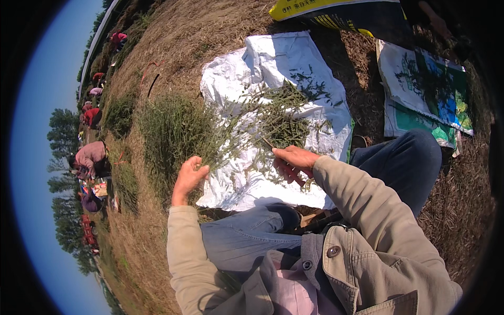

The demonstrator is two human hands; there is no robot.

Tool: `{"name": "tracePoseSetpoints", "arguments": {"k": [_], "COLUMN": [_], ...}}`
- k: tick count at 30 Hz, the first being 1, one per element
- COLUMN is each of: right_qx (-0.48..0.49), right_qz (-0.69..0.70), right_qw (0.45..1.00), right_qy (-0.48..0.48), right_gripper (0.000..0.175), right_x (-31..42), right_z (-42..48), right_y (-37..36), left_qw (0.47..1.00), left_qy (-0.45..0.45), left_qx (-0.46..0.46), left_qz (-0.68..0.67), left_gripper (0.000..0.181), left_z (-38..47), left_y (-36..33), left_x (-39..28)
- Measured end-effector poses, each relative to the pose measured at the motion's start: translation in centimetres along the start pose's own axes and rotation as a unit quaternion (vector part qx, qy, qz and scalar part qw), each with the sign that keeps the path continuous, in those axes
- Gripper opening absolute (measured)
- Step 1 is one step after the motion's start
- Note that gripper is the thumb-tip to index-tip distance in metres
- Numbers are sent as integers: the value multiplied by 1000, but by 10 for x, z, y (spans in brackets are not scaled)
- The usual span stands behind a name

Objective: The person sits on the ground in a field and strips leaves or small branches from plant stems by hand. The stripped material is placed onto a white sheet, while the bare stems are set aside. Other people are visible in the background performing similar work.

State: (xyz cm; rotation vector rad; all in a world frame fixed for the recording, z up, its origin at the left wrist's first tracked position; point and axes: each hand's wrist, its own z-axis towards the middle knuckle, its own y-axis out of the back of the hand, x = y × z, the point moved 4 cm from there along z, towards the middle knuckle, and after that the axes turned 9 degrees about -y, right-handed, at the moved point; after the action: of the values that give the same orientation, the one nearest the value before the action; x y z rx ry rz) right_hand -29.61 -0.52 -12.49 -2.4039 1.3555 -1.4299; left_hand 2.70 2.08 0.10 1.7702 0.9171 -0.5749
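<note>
My left hand (188,178) is closed around the base of thin green plant stems (232,136), which fan out over a white woven sack (228,76) spread on the ground. In my right hand (294,159) is a cutting tool, apparently scissors or shears (267,143), with a reddish handle loop below my fingers. Its narrow metal end points toward the stems; how far its blades are apart cannot be made out. Past that tool lies a heap of cut green sprigs (289,118) on the sack. My knees are bent on either side of the near edge.
A bushy pile of stalks (169,130) lies left of the sack. Beyond are a yellow-and-black printed bag (346,17), another person's hand (440,26), and a printed sack (397,67) bearing sprigs. Several people (91,157) bend over plants at the far left, near a red vehicle (88,232).
</note>
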Motion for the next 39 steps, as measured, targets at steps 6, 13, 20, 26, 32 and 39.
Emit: {"name": "tracePoseSetpoints", "arguments": {"k": [6, 13, 20, 26, 32, 39], "right_qx": [9, 13, -35, -48, 72, 138], "right_qz": [16, 2, -54, -29, 113, 224], "right_qw": [1000, 1000, 998, 998, 991, 965], "right_qy": [1, 7, -11, 23, 12, -13], "right_gripper": [59, 60, 58, 63, 56, 52], "right_x": [-2, -4, 16, 8, 6, -6], "right_z": [10, 21, -3, 1, 3, 18], "right_y": [-3, -2, -12, -15, -22, -26], "left_qw": [1000, 1000, 1000, 999, 999, 999], "left_qy": [7, 11, 13, 31, 40, 17], "left_qx": [2, 16, 11, 20, 27, 26], "left_qz": [-25, -24, -17, -25, -25, -29], "left_gripper": [21, 22, 21, 21, 20, 20], "left_z": [-1, 1, -2, 1, -1, -2], "left_y": [-6, -9, -10, -12, -10, -13], "left_x": [-2, -3, -6, -7, -7, -11]}}
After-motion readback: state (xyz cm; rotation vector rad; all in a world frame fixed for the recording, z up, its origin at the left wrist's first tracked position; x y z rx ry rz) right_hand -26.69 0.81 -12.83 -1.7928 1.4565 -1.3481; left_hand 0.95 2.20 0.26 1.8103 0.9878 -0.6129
